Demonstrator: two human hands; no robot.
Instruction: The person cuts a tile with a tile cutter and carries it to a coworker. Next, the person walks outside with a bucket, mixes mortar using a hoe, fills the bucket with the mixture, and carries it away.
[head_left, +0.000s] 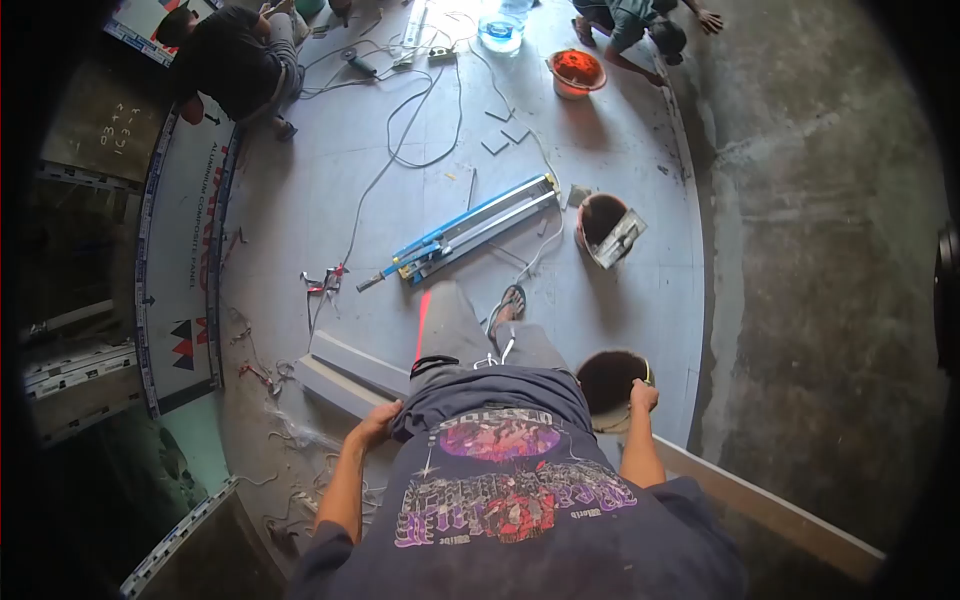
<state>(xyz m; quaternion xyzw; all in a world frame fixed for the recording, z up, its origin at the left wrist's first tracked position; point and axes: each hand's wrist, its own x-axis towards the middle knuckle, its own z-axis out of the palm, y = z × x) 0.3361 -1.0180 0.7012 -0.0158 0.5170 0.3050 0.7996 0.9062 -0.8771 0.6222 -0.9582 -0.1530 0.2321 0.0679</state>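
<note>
On the right, my right hand (645,396) is closed on the rim or handle of a dark-mouthed bucket (612,428), which hangs or stands beside my right hip. My left hand (377,424) is by my left hip, at the hem of my dark printed shirt (520,480). Its fingers are partly hidden against the cloth. Just beyond it lie long grey-white pieces (345,388) on the floor. A blue and silver tile cutter (480,228) lies ahead of my feet.
A bucket with a trowel (590,240) stands ahead right, and an orange bucket (568,90) farther off. Cables (392,150) loop over the tiled floor. One person (235,65) crouches at upper left, another (640,30) at upper right. Wrapped panels (185,250) line the left.
</note>
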